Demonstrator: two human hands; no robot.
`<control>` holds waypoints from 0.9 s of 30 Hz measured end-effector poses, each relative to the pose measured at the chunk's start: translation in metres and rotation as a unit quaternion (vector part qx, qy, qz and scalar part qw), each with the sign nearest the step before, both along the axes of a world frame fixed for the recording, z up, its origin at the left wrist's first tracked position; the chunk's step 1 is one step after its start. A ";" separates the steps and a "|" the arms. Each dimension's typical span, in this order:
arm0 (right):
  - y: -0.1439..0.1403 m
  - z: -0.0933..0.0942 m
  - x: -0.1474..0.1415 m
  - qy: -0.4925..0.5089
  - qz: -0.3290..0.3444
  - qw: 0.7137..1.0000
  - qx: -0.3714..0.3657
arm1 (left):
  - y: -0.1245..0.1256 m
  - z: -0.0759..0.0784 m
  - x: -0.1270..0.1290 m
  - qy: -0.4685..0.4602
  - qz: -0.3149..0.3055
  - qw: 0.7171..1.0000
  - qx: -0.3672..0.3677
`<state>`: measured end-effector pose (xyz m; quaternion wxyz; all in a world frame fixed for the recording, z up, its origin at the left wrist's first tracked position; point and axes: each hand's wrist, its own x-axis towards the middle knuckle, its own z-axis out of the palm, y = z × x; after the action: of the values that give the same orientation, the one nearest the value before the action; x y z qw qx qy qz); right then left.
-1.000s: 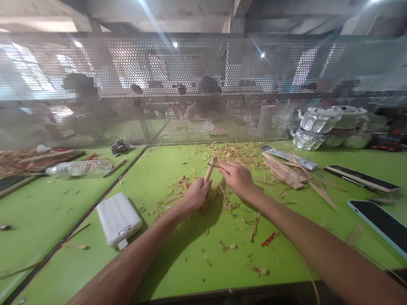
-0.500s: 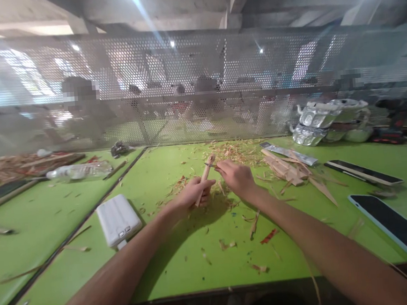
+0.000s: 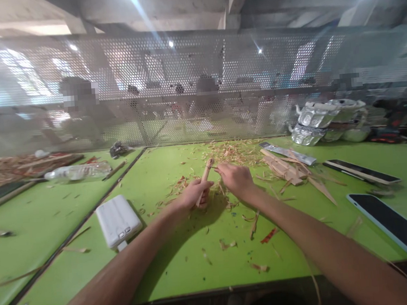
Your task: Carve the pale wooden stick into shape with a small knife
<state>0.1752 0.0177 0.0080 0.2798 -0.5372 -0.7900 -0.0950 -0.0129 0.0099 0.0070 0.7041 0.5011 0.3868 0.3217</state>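
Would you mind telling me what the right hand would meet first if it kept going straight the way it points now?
The right hand points up and left at the stick held in the left hand. It would most likely meet the stick's upper end first, with the shavings beyond; depth is hard to judge here.

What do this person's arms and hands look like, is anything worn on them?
Both forearms are bare right down from the bottom edge of the picture: no sleeves show. The left hand and the right hand wear no gloves, and no watch, bracelet or ring can be made out on the wrists or fingers.
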 end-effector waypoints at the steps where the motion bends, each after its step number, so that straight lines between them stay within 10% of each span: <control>1: 0.000 0.000 0.000 0.018 0.006 1.000 -0.015 | 0.000 0.000 0.000 0.005 0.001 1.000 -0.002; 10: 0.004 0.002 0.004 0.239 0.078 0.952 -0.177 | 0.001 -0.002 -0.002 0.028 -0.010 0.999 0.013; 17: 0.004 0.003 0.007 0.472 0.177 0.736 -0.451 | 0.001 -0.004 -0.003 0.026 -0.038 0.999 0.008; 21: 0.000 0.009 0.008 0.530 0.187 0.661 -0.497 | 0.000 -0.003 -0.004 0.023 -0.039 0.999 0.014; 24: 0.001 0.012 0.010 0.576 0.180 0.648 -0.465 | -0.002 -0.001 -0.005 0.025 -0.044 0.998 0.025; 27: 0.004 0.013 0.015 0.569 0.134 0.710 -0.391 | -0.002 0.001 -0.004 0.031 -0.034 0.998 0.030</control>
<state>0.1898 0.0216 0.0208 0.4509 -0.4393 -0.5112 0.5851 -0.0173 0.0078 0.0076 0.6873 0.5445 0.3812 0.2930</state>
